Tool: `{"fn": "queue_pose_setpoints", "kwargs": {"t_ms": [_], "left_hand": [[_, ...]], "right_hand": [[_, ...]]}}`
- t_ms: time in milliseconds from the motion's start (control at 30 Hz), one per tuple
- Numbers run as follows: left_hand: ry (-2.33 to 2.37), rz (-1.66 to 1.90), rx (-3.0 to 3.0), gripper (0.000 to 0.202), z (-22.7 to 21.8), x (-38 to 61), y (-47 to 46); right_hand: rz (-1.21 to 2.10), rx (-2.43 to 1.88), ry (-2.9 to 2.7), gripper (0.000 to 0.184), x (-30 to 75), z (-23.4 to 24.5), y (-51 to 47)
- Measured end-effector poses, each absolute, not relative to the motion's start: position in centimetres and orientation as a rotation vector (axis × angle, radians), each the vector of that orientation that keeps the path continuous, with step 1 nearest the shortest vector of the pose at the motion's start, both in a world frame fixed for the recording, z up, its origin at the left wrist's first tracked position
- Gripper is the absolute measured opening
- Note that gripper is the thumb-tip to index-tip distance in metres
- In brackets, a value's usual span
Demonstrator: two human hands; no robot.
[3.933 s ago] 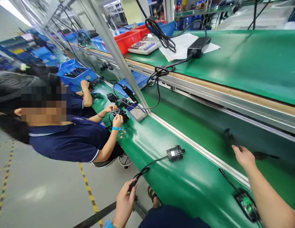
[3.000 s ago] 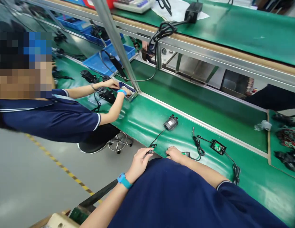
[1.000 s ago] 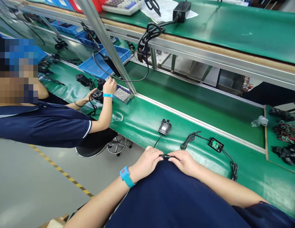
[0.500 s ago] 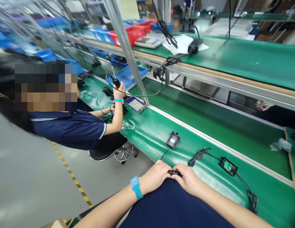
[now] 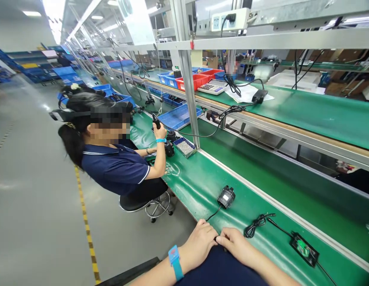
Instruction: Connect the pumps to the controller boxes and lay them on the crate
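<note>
My left hand and my right hand meet at the near edge of the green bench, fingers curled together on a small black cable connector between them. A thin black cable runs from there up to a small black pump-like unit lying on the bench. A blue wristband sits on my left wrist. To the right lies a green circuit board in a black case, its bundled black cable beside my right hand.
A seated co-worker at the left holds a hanging driver over a black unit, beside a tray of screws. Blue bins and a metal post stand behind. A conveyor belt runs past the bench.
My head has tilted up, showing more of the line and shelf above. Both hands stay pressed together on the connector at the bench edge. The co-worker keeps the driver raised.
</note>
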State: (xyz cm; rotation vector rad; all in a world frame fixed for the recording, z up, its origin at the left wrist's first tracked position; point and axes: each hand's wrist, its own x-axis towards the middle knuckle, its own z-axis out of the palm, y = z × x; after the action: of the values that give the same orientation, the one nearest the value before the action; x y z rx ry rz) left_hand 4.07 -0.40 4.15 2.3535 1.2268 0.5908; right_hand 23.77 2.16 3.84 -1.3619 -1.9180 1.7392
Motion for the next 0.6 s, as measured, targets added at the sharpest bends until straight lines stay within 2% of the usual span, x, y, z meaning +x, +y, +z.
{"fn": "queue_pose_setpoints", "kwargs": {"t_ms": [67,167,233,400,500,567,600], "left_hand": [[1.245,0.633,2.362,0.020,4.0,3.8,-0.6],[1.275,0.685,2.344,0.019,3.8,3.5,-0.5],[1.250,0.699,2.365,0.019,3.4,3.4,-0.3],[1.163,0.823,2.535,0.016,1.8,3.4,0.0],[1.226,0.873,2.542,0.017,1.1,3.3,0.1],[1.247,0.893,2.554,0.021,0.8,3.1,0.2],[1.238,0.912,2.574,0.022,0.7,3.1,0.3]], "right_hand": [[1.821,-1.355,-1.933,0.053,23.3,4.0,2.2],[1.656,-1.440,-1.947,0.033,22.5,4.1,2.2],[1.560,-1.528,-1.959,0.027,22.2,4.2,2.3],[1.768,-1.517,-1.939,0.027,22.3,4.5,2.8],[1.728,-1.501,-1.827,0.015,22.5,4.8,2.7],[1.645,-1.566,-1.784,0.024,22.7,4.9,2.5],[1.636,-1.591,-1.783,0.023,22.8,4.9,2.5]]}}
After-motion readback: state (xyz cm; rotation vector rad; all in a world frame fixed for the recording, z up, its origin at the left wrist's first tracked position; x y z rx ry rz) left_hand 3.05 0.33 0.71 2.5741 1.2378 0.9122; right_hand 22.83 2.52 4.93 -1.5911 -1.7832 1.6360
